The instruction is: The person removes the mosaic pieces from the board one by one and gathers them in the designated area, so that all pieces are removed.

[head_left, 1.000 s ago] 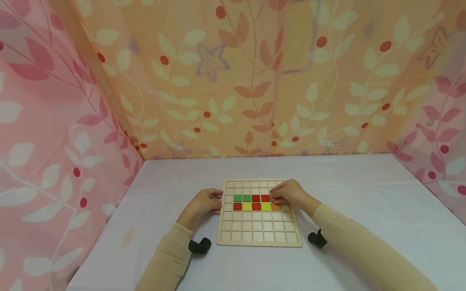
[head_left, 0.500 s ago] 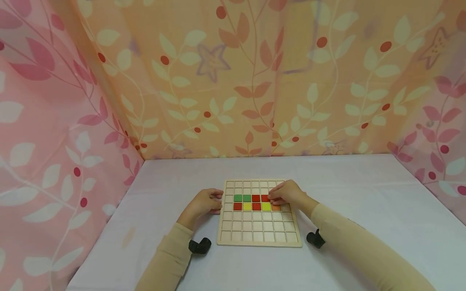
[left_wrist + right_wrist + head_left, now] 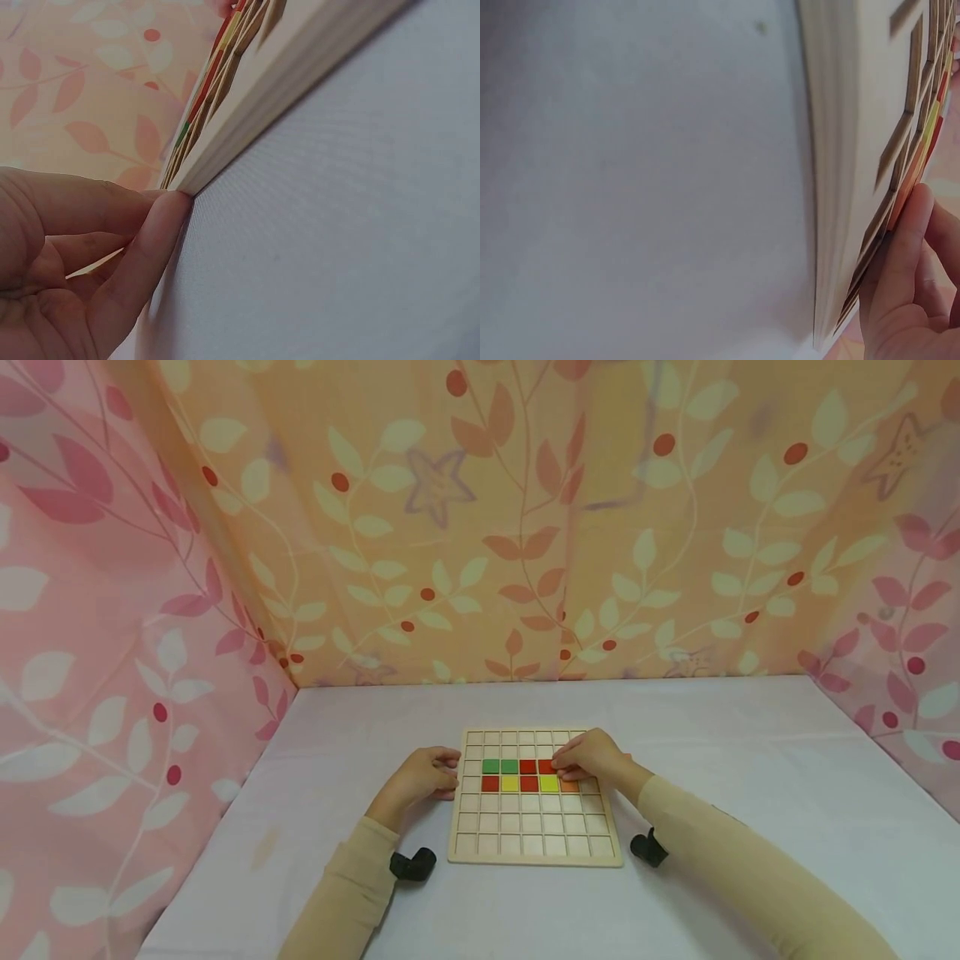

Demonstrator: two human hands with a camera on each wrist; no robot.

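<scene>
A wooden grid board [image 3: 522,845] lies flat, holding two rows of coloured tiles. Green tiles [image 3: 500,767] and red tiles [image 3: 528,767] form the far row; red, yellow and orange tiles [image 3: 570,786] are in the nearer one. The left hand [image 3: 420,778] touches the board's left edge with its fingertips; the left wrist view shows the thumb [image 3: 154,232] against that edge. Over the right end of the tile rows, the right hand [image 3: 596,758] rests its fingertips by the last red tile and the orange one. Whether a tile lies under these fingers [image 3: 907,244] is hidden.
White cloth [image 3: 360,718] covers the table. Patterned curtains [image 3: 480,527] stand behind and at both sides. Black wrist devices [image 3: 413,865] sit beneath the sleeves, close to the board's left and right sides.
The right hand has shifted very slightly left over the board, its fingertips closer to the last red tile. The left hand and the board stay in place.
</scene>
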